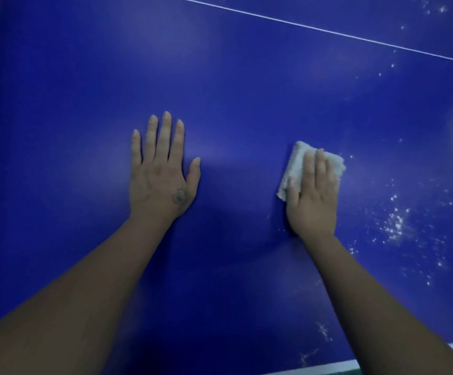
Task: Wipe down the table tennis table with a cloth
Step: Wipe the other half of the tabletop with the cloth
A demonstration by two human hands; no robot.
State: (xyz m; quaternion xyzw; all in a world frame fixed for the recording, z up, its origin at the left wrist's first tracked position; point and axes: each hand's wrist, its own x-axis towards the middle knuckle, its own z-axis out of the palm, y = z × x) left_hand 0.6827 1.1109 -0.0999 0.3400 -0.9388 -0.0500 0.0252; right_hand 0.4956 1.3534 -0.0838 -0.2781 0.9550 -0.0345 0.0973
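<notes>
Two hands on one blue surface (247, 90): left hand (160, 171) flat, fingers spread, empty; right hand (313, 196) fingers pressing one white cloth (298, 166). White specks (395, 226) right of those fingers.

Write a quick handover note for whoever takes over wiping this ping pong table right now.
Left hand: flat on the blue table, fingers spread, empty.
Right hand: pressing the folded white cloth onto the table.
Done: the surface around and left of the hands looks clean.
Left: white specks to the right of the cloth, more at the far right corner, and smears by the near edge.
</notes>
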